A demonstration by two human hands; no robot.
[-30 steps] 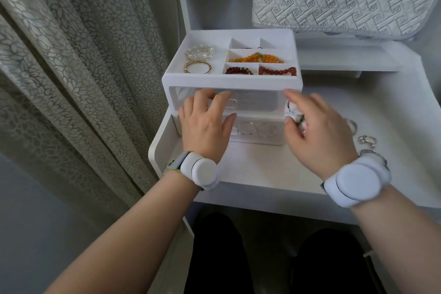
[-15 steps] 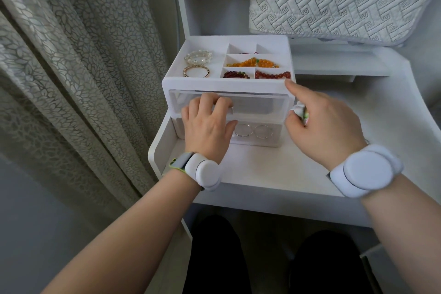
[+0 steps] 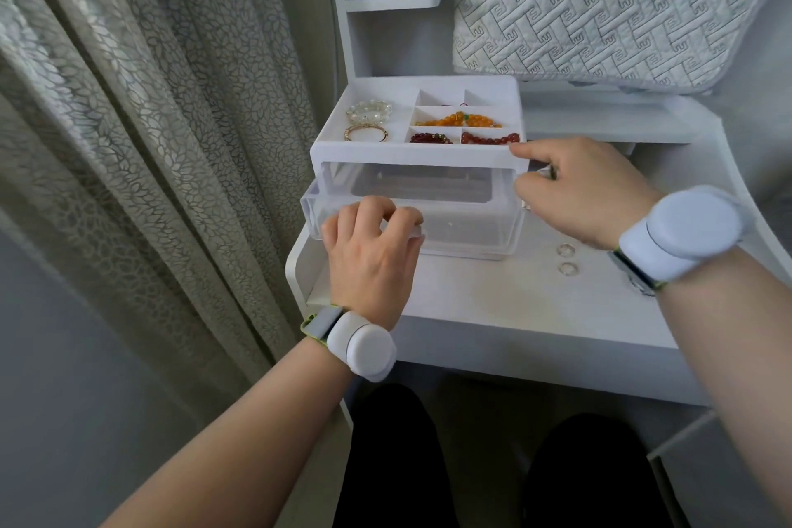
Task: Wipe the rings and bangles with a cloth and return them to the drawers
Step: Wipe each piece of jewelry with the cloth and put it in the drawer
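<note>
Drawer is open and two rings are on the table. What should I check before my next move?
1. Clear drawer pulled out: ok.
2. Left hand grips the drawer's front: ok.
3. Right hand steadies the organizer: ok.
4. Rings lie on the table, beside the drawer: ok.
5. Rings already wiped: cannot tell.

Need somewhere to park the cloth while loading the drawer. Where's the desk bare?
The desk is bare in front of the pulled-out drawer, between the left hand and the two rings. The ledge behind the right hand also looks free. Crowded: the top tray with its bracelets, and the desk around those rings.
</note>
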